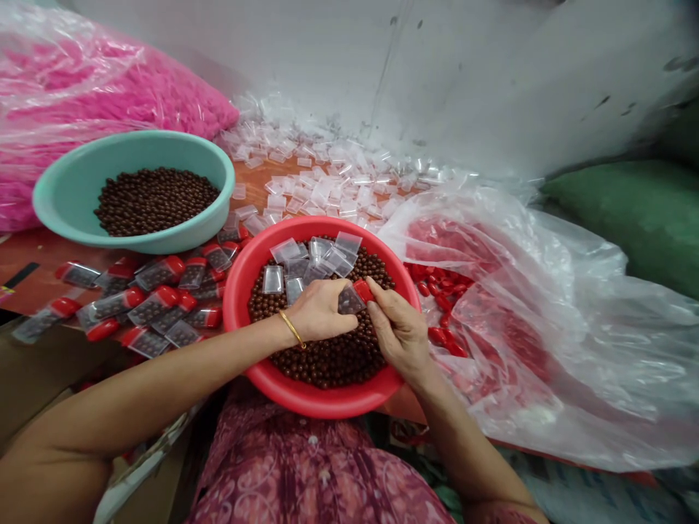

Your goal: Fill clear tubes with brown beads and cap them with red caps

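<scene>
Over the red basin (pixel 239 320), my left hand (pixel 322 309) grips a small clear plastic container (pixel 348 300) with dark balls inside. My right hand (pixel 401 327) pinches a red cap (pixel 363 290) at the container's right end; whether it is fully seated I cannot tell. Brown balls (pixel 328 371) fill much of the basin beneath both hands. Several clear containers (pixel 320 251) lie on top of the balls toward the basin's far side. A gold bangle (pixel 293 329) circles my left wrist.
Filled, red-capped containers (pixel 158 306) are heaped left of the basin. Behind them stands a teal basin (pixel 49 200) of brown balls. Loose clear containers (pixel 328 189) spread along the wall. A plastic bag (pixel 546 349) with red caps lies right; a bag of pink pieces (pixel 120 87) sits far left.
</scene>
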Available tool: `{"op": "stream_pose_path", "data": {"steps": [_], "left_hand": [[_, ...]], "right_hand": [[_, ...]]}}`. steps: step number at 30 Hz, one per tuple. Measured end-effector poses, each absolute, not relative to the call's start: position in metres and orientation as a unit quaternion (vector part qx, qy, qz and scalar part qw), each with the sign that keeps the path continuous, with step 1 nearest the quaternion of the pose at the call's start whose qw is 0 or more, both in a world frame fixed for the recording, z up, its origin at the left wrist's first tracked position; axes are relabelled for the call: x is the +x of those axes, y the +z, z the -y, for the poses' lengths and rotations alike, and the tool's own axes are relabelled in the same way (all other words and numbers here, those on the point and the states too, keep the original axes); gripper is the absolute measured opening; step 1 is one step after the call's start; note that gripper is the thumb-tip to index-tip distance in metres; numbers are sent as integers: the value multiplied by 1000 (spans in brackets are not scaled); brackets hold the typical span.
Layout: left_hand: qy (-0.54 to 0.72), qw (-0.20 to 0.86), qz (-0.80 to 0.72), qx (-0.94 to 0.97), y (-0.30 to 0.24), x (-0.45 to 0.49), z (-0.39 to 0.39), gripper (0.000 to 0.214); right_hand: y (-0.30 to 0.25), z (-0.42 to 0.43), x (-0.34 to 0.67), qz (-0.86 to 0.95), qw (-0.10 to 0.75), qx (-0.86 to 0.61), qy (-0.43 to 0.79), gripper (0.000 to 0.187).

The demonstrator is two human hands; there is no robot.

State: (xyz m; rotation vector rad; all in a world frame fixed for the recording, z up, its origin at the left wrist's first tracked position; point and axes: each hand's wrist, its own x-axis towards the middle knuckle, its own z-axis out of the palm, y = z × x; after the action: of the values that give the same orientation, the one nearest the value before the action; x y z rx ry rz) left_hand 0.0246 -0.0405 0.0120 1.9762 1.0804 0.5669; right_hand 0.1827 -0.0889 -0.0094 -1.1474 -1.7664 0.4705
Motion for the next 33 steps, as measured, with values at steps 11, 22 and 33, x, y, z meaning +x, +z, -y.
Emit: {"op": "stream_pose_path", "data": {"steps": [11, 22, 33], "left_hand": [[194, 367, -433, 800, 12, 27, 44, 7], [141, 297, -475, 816, 6, 28, 49, 11], [103, 322, -398, 853, 9, 33, 42, 14]], "right_hand": [[-6, 97, 181, 705, 453, -470, 278, 38], [-12, 97, 183, 816, 377, -430, 84, 48], [1, 68, 181, 657, 495, -511, 251, 49]]}}
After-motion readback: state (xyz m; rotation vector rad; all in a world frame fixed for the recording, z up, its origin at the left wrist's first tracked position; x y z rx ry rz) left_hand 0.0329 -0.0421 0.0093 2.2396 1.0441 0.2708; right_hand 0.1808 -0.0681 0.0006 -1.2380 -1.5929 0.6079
